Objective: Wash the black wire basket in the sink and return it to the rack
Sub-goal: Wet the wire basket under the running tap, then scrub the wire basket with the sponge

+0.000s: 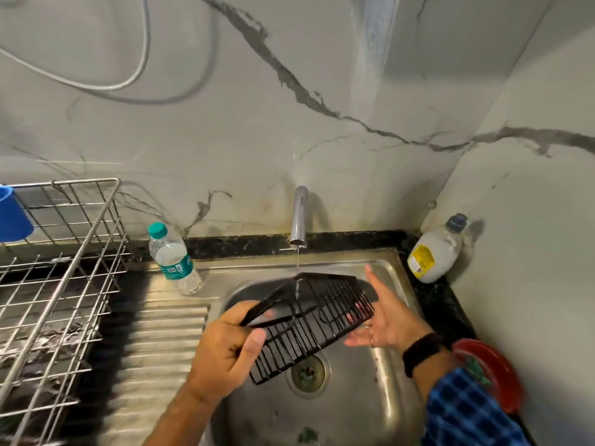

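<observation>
The black wire basket (309,320) hangs tilted over the steel sink (363,391), under a thin stream of water from the chrome tap (298,217). My left hand (225,346) grips the basket's left rim, thumb on the wires. My right hand (383,320) is flat with fingers spread, touching the basket's right end from beneath. The silver wire rack (61,284) stands on the counter at the left.
A clear water bottle (174,259) with a teal cap stands on the sink's back left rim. A white soap bottle (434,252) sits in the back right corner. A red plate (495,375) lies at the right edge. A blue cup (11,214) hangs on the rack.
</observation>
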The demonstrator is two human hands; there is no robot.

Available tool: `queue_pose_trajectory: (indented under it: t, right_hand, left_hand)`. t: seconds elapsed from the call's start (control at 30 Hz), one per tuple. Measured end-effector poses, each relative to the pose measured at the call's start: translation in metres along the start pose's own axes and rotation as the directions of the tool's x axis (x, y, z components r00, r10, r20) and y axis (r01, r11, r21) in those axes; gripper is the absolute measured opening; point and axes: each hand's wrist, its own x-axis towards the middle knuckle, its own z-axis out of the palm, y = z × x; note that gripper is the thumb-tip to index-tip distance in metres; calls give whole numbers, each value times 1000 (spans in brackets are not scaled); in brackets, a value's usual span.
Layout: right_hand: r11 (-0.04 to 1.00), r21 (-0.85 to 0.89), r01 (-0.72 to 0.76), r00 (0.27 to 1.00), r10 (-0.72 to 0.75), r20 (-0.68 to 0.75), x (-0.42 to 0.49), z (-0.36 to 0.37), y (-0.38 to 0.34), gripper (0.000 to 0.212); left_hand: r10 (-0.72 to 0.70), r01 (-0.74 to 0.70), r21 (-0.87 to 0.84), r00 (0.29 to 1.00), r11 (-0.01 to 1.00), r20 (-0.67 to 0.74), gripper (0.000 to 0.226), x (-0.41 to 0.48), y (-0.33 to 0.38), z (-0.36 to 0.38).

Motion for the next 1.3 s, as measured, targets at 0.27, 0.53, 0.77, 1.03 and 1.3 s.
queue_pose_trajectory:
  t: [0.27,0.53,0.77,1.03,1.3]
  right_hand:
    - [963,146,226,972,-233,32,-3,-2,35,60]
    - [846,-24,533,844,-528,96,-24,-28,78,49]
    - [617,-460,639,759,-601,248,-47,-39,81,35]
    - [251,-949,193,499,-857,-125,-83,-110,43,19]
    - [83,-980,-183,690,-699,-188,-28,-197,55,32]
  left_hand:
    - [-337,322,-128,934,938,-119,40,8,22,14]
    - [-855,717,-663,190,-215,482,68,1,27,-15]
    - [-957,866,-494,69,-83,281,48,-25,19,3]
    - [-974,709,-693,224,130,47,43,-9,43,-2]
    - [-949,844,-435,289,315,-126,37,-22,46,8]
